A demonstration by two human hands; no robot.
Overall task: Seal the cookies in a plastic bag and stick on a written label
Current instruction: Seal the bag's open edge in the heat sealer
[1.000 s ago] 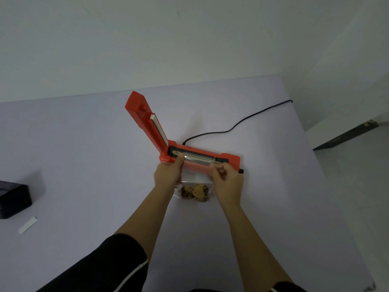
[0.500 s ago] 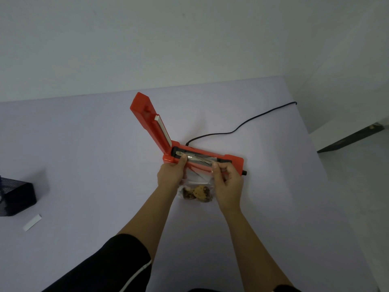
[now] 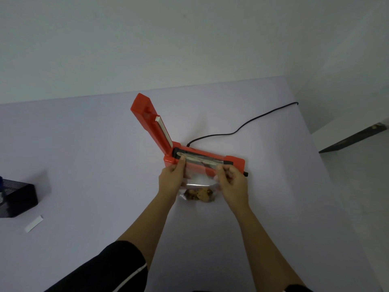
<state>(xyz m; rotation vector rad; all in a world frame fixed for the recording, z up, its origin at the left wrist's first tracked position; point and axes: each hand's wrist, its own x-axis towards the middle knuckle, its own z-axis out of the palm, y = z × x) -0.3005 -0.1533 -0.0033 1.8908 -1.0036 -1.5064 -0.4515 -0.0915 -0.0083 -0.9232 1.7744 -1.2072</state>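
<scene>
Head view had the left hand (image 3: 171, 180) and right hand (image 3: 234, 184) each pinching a top corner of the plastic bag (image 3: 200, 175), its mouth laid across the bar (image 3: 176, 152) of the orange sealer (image 3: 236, 163), lid (image 3: 149, 123) raised, with the cookies (image 3: 200, 194) low in the bag on the table (image 3: 105, 165) just in front of the machine. Risk, as I judged it: a slack or skewed mouth would have sealed wrinkled and leaky, and fingertips (image 3: 182, 159) so near the bar could have been caught by the closing lid

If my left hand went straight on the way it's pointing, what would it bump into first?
Probably the orange sealer's base near its hinge, just beyond the left hand, which pinches the bag; depth is unclear.
</scene>
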